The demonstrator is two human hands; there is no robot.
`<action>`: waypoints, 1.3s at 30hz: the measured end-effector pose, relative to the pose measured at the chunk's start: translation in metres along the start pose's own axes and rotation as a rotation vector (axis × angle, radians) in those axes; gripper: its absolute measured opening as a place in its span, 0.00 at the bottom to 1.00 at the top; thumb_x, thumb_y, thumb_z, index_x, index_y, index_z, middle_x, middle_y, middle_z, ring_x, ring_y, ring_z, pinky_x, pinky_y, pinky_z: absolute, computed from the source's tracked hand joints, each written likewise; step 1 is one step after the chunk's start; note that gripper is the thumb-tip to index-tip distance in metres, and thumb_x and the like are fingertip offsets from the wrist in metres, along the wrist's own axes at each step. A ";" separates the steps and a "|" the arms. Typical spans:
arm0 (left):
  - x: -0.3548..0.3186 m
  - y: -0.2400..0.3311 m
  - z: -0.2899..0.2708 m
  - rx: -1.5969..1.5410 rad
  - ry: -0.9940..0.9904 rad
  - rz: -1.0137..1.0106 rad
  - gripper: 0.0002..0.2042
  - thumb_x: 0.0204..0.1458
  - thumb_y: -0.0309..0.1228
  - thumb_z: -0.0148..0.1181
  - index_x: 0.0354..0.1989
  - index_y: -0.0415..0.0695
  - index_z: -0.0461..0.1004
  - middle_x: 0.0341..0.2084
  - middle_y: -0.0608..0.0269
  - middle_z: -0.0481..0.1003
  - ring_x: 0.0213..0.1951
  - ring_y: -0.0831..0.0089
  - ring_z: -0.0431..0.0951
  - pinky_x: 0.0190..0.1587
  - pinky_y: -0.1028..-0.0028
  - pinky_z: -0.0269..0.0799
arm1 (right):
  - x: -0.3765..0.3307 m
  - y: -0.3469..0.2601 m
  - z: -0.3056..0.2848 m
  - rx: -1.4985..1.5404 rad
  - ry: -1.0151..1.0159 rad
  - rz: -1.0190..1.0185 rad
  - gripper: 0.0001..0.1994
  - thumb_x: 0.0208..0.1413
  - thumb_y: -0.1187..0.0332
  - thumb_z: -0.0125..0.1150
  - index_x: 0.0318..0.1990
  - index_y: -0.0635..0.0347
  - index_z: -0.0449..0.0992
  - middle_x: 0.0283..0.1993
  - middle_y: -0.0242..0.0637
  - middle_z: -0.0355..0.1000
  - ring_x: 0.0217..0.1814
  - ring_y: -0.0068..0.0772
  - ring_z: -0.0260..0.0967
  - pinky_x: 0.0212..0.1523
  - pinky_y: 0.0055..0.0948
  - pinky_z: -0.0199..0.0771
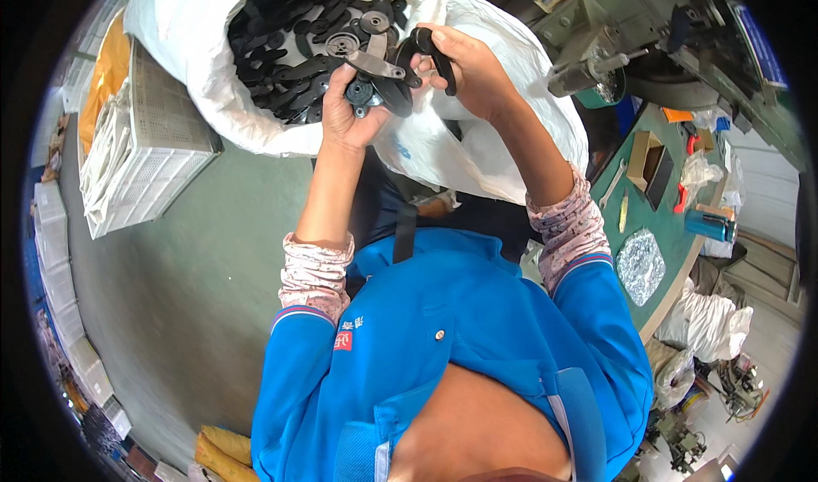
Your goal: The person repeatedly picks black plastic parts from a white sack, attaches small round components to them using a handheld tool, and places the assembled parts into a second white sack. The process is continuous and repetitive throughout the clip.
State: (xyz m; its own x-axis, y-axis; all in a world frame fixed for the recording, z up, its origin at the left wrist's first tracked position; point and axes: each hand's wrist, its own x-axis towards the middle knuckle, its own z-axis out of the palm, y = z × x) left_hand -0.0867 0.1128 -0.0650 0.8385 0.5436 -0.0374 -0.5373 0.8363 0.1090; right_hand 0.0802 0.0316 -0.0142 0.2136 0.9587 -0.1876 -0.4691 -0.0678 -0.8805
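My left hand [344, 116] is closed round several flat lever-shaped parts, among them a grey metal arm [375, 63] and a dark part with a round hub [361, 92]. To its right, my right hand [474, 71] pinches a black lever-shaped part [440, 63] between thumb and fingers. Both hands are over the near rim of an open white woven sack [204, 60], which holds a heap of similar black lever parts [281, 56]. A second white sack [528, 69] lies open under my right forearm. Fingertips of the left hand are partly hidden by the parts.
A white plastic crate [158, 154] holding folded white sacks stands at the left. On the right, a green-topped bench [626, 222] carries a wrench [612, 184], a small cardboard box [645, 160] and a blue cup [711, 224]. A grey machine [588, 22] stands at the far right.
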 end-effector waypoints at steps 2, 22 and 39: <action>0.001 -0.013 0.004 0.002 -0.084 -0.065 0.32 0.46 0.38 0.63 0.60 0.37 0.61 0.56 0.40 0.65 0.60 0.45 0.64 0.61 0.40 0.56 | -0.012 0.001 -0.016 -0.060 0.012 -0.067 0.21 0.60 0.61 0.56 0.55 0.69 0.69 0.37 0.38 0.75 0.35 0.23 0.71 0.30 0.19 0.69; 0.016 -0.133 0.049 -0.007 -0.086 -0.452 0.36 0.44 0.42 0.62 0.62 0.40 0.58 0.54 0.45 0.68 0.57 0.49 0.67 0.63 0.39 0.53 | -0.132 -0.171 -0.056 -0.351 0.620 -0.361 0.09 0.62 0.68 0.51 0.38 0.66 0.73 0.21 0.32 0.72 0.13 0.20 0.64 0.11 0.18 0.58; 0.005 -0.139 0.046 0.060 -0.033 -0.544 0.35 0.44 0.40 0.63 0.61 0.39 0.60 0.52 0.47 0.69 0.56 0.48 0.68 0.61 0.38 0.57 | -0.137 -0.046 -0.072 -0.783 0.439 -0.342 0.22 0.46 0.59 0.72 0.43 0.66 0.73 0.40 0.41 0.74 0.39 0.28 0.75 0.39 0.23 0.75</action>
State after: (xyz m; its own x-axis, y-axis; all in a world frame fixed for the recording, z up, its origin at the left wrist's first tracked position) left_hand -0.0035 -0.0040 -0.0348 0.9968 0.0309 -0.0733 -0.0204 0.9900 0.1393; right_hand 0.1341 -0.1164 0.0208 0.6090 0.7829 0.1275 0.3495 -0.1205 -0.9291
